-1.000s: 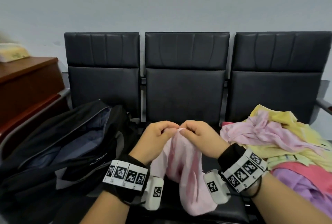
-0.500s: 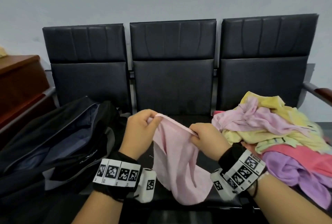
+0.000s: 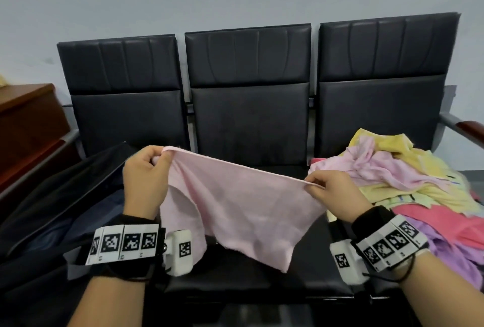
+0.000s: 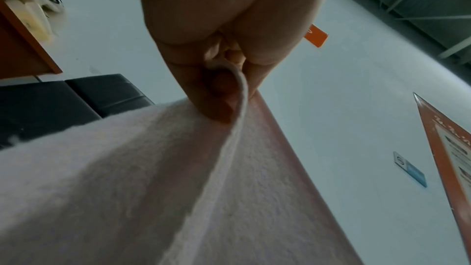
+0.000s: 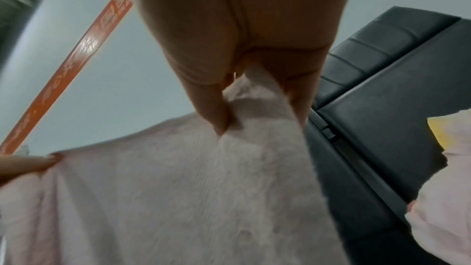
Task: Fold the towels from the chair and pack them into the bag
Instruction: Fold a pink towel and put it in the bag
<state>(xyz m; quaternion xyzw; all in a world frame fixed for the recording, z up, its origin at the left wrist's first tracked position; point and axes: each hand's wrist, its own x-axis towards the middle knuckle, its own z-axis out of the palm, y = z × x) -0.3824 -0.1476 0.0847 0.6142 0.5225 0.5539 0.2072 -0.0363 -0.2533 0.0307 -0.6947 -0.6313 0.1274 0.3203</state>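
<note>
Head view: the left hand [image 3: 145, 180] and right hand [image 3: 331, 191], close together 1 second ago, are now spread wide, each pinching a top corner of the pink towel [image 3: 235, 206], stretched taut above the middle seat between the bag [image 3: 65, 208] and towel pile [image 3: 408, 185].

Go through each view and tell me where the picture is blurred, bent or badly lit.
Head view: sharp, evenly lit; the chair backs bow from the wide lens. Left wrist view: the left hand is dim against the bright wall, the pink towel soft. Right wrist view: the right hand is shadowed, the towel blurred.
</note>
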